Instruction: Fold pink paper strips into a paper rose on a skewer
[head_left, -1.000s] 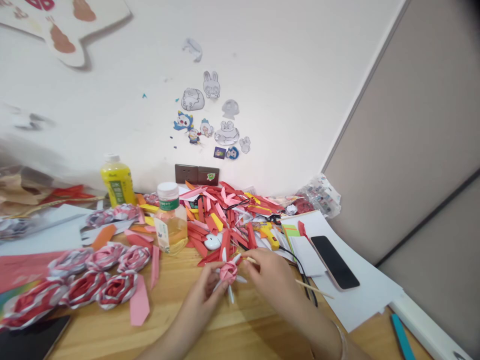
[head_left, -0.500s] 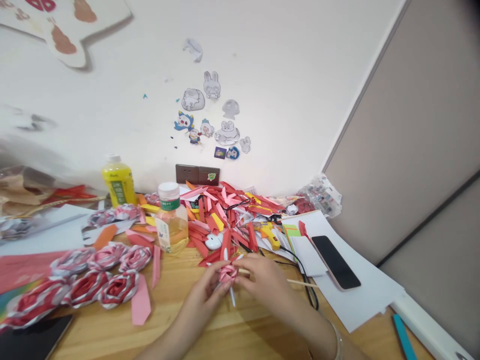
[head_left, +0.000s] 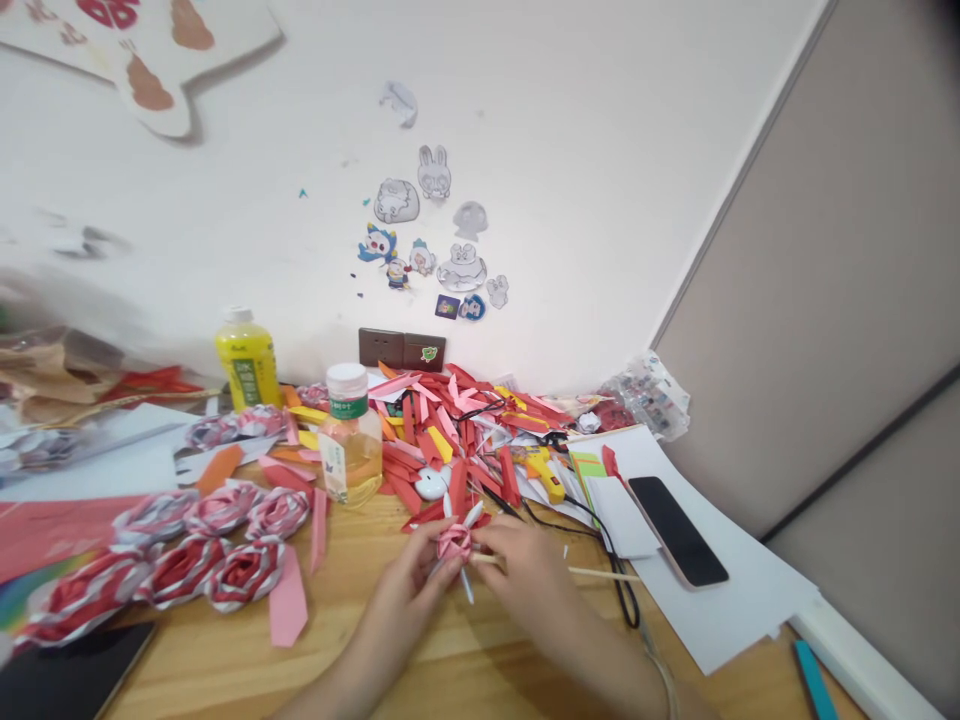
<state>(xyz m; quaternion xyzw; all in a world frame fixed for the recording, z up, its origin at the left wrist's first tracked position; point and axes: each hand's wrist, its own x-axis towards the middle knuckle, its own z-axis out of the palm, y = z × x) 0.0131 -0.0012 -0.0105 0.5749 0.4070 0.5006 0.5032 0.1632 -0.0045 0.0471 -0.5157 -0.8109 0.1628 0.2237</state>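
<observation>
Pink paper flower (head_left: 454, 541) in a pinch

I hold the pink paper flower with my left hand (head_left: 415, 572), whose thumb and fingers are closed on its left side. The flower lies just at the tips of these fingers, and it does not sit deep in the palm. Pale paper strips (head_left: 473, 515) stick out from it, two at the far side and one towards me. My right hand (head_left: 521, 560) is closed around a thin stick (head_left: 600, 573), which comes out at both sides of this hand; its near end points to the flower. The right fingertips are at the flower's right edge, but whether they press it I cannot tell, because the fingers hide this place.

Beyond my hands there is a heap of folded strips (head_left: 480, 425), mostly red and pink, with a yellow glue gun (head_left: 546, 472) at its right part. To the left, rolled flowers (head_left: 244, 573) lie in rows (the nearer ones are red and white), with a flat pink strip (head_left: 288, 605) just beside them on the wooden table (head_left: 405, 650).
</observation>
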